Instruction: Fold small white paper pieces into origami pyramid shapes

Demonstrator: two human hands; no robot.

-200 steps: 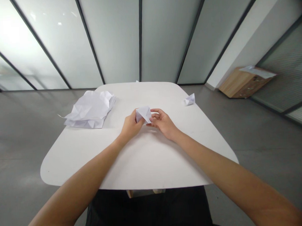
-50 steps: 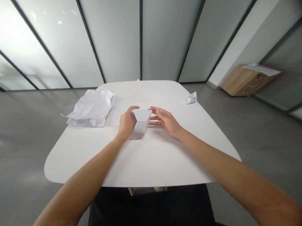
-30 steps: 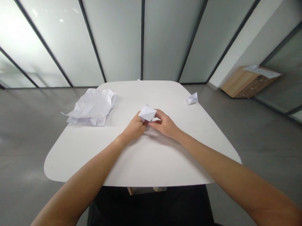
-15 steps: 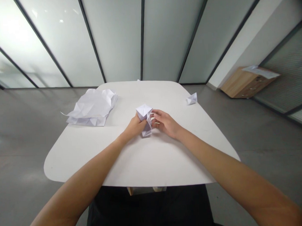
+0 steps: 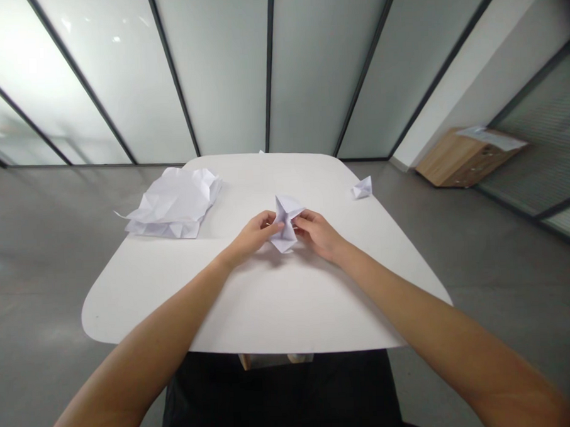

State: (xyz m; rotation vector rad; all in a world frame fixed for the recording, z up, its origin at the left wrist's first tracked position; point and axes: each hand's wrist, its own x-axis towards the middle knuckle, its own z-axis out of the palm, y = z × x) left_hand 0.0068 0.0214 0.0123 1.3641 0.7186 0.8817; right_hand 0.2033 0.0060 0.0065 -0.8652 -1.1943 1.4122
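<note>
- Folded paper piece: white, many-creased, held just above the middle of the table, a little toward the person's side of centre. Whether it touches the tabletop cannot be told.
- Shape: pointed at the near end, with flaps spreading at the far end. Its long axis runs roughly away from the person, tilted slightly off straight.
- Left hand: on the table-left side of the piece, fingers reaching across and lying on its near face, closed onto the paper.
- Right hand: on the table-right side, fingers curled onto the right flap, also closed on it.
- Grip: the two hands come together from opposite sides with the piece between them. Neither is clearly nearer, though the left fingertips reach further over it.
- Left forearm and right forearm: both bare, angling in from the table's near corners.
- Crumpled paper sheet: loose, creased pile on the table's far-left part, well apart from both hands.
- Small folded paper: pointed shape at the table's far-right edge.
- Paper tip: tiny white corner at the table's far edge, too small to make out.
- Wooden cabinet: on the floor beyond the table's right side, with a loose sheet on top.
- Writing: none readable on anything in view.
</note>
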